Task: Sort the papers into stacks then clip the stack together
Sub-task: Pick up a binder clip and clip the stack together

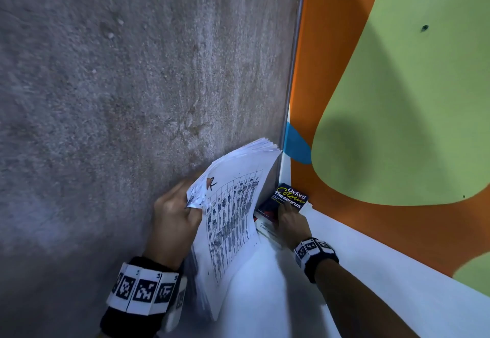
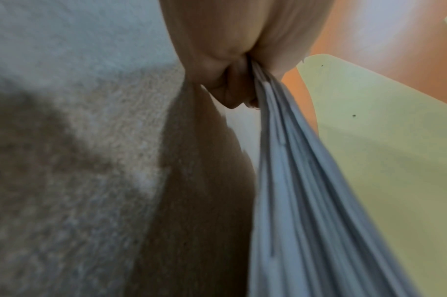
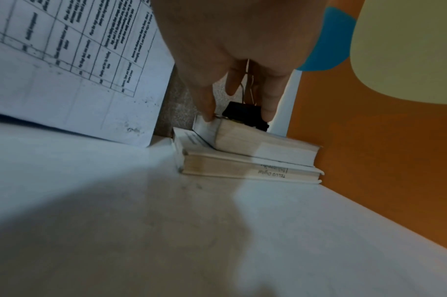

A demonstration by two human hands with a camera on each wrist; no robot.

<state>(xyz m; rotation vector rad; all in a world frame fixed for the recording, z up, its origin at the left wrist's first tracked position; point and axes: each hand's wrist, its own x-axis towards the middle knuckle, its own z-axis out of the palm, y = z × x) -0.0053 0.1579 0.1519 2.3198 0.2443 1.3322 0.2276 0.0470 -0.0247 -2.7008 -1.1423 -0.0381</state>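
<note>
Both hands are busy right now. My left hand is gripping the stack of papers by one crumpled corner, thumb and fingers clamped tight around the sheets, and the whole bundle is standing tilted on the white table with its far end leaning out toward the carpet. The left wrist view is showing the sheets fanning out below my fingers, so they're not exactly squared up. The top page is carrying a printed table and a red scribble near the corner I'm holding.

My right hand is reaching over the two books sitting in the corner of the table. From the right wrist view my fingers are curling down around a black binder clip that's sitting on top of the Oxford thesaurus, with fingertips on either side of it and the wire handles poking up between them. I can't really tell if it's actually lifted off the cover or just being touched, it's blurry.

That thesaurus is lying skewed on a bigger pale book, and both are tucked right beside the orange and green wall. Grey carpet is filling everything off to the left of the table edge.
</note>
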